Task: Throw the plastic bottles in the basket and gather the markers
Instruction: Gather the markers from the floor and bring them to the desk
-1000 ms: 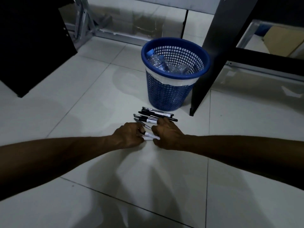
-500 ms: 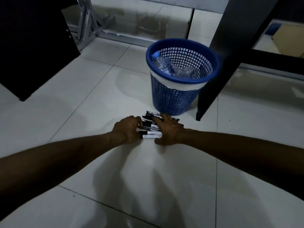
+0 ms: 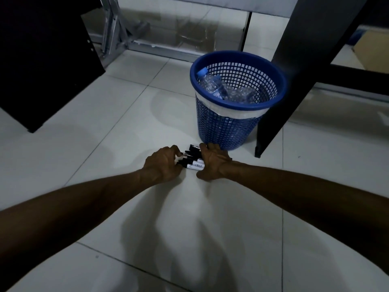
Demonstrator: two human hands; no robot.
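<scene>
Cupping the markers (image 3: 192, 160) on the floor, left hand (image 3: 163, 165) and right hand (image 3: 212, 163) press fingers inward.

1. A white tiled floor (image 3: 88, 157), glossy and crossed by dark grout lines.
2. A black furniture leg (image 3: 294, 85) slants down onto the floor.
3. A black panel (image 3: 37, 60) stands far left of that leg.
4. A grey metal frame (image 3: 117, 32) stands behind the panel.

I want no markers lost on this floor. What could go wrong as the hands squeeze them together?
The markers are round and lie on smooth tile; one could squirt out between the left hand and right hand. The basket stands close behind, so a stray could roll against it.
</scene>
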